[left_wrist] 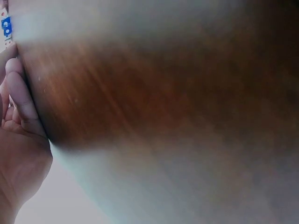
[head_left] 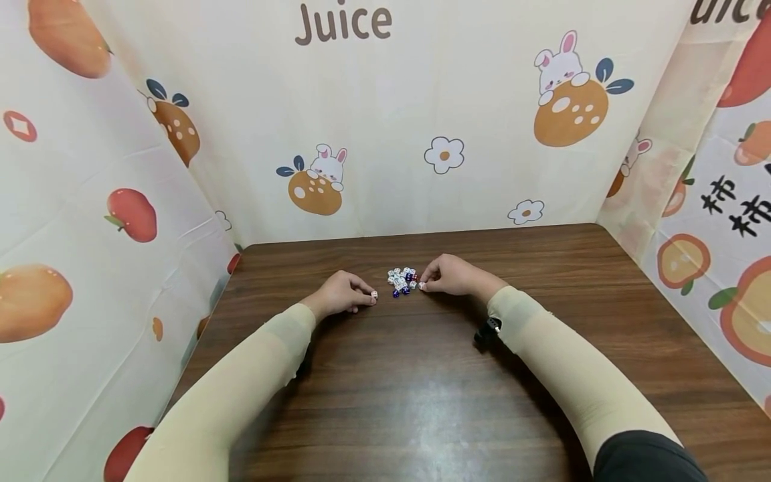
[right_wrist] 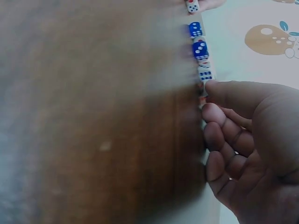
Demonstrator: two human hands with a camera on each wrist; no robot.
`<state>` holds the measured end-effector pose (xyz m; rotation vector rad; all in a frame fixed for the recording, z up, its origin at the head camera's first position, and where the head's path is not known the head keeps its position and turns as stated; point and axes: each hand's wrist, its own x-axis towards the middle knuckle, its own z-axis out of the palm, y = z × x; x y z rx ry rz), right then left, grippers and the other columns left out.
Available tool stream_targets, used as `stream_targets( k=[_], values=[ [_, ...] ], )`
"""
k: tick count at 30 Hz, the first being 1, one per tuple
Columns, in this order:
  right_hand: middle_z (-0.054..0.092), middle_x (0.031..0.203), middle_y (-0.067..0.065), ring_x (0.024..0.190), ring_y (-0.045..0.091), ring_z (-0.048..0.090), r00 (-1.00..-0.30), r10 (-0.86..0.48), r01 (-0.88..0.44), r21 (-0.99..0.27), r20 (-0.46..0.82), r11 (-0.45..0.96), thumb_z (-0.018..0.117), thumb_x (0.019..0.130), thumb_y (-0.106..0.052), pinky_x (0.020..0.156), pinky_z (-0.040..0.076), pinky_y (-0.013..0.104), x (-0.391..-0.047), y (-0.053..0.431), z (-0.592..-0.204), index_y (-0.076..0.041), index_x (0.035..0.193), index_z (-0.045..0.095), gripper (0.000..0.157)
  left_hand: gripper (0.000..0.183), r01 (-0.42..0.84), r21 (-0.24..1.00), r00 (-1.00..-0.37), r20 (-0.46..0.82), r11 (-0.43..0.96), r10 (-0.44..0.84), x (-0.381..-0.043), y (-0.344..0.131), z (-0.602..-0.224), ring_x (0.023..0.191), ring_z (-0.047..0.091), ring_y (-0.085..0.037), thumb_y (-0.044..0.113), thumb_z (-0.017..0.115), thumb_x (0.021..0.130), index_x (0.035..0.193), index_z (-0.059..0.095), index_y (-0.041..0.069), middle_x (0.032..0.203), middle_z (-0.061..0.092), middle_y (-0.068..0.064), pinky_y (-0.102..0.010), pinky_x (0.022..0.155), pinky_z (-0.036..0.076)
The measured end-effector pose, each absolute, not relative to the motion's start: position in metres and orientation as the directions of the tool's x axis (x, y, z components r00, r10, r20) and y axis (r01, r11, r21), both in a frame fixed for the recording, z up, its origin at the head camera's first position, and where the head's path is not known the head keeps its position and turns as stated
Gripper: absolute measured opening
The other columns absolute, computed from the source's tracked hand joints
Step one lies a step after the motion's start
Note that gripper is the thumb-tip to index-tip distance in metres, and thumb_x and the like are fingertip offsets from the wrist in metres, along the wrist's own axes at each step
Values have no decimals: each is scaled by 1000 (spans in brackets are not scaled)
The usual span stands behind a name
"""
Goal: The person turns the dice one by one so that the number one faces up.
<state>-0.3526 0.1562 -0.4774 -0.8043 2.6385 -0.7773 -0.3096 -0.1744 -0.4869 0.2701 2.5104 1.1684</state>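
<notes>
Between the two hands a small cluster of dice [head_left: 399, 278], mostly white with a few blue and red, lies on the wooden table [head_left: 409, 375]. My left hand [head_left: 342, 293] pinches a white die [head_left: 374, 294] between thumb and fingertips, just left of the cluster. On the other side my right hand [head_left: 455, 274] pinches another white die [head_left: 422, 286] at the cluster's right edge. The right wrist view shows blue dice [right_wrist: 200, 48] beyond the right thumb; its pinched die is mostly hidden there. In the left wrist view, the fingers sit at the left edge, near a blue die [left_wrist: 6, 27].
A pale cloth printed with fruit and rabbits [head_left: 385, 120] stands behind the table and along both sides. A small black device [head_left: 488, 332] is strapped under the right wrist. Light reflects off the table's front half.
</notes>
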Motion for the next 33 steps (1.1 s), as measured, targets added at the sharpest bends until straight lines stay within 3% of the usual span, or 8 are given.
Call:
stream_targets(
  k=[12, 20, 33],
  values=[
    [77, 86, -4, 81, 8, 66, -818, -574, -437, -608, -39, 663, 87, 97, -18, 79, 55, 26, -347, 157, -484, -14, 99, 86, 5, 16, 7, 772, -917, -249, 635, 313, -308, -175, -484, 61, 65, -9, 24, 92, 98, 111, 92, 15, 87, 83, -1, -26, 60, 56],
    [88, 108, 0, 101, 13, 74, -804, -595, -482, -573, -12, 663, 80, 108, -22, 98, 61, 40, -353, 163, -483, -17, 103, 90, 13, 15, 2, 767, -916, -257, 642, 310, -310, -174, -482, 61, 65, -9, 24, 93, 98, 111, 92, 15, 88, 83, 0, -27, 61, 58],
    [87, 103, -3, 96, 8, 73, -794, -604, -465, -576, -65, 673, 82, 107, -20, 95, 61, 36, -349, 168, -479, -16, 103, 90, 10, 16, -3, 767, -915, -262, 641, 308, -309, -173, -485, 61, 65, -8, 26, 93, 98, 110, 92, 16, 89, 84, 0, -26, 60, 57]
  ],
)
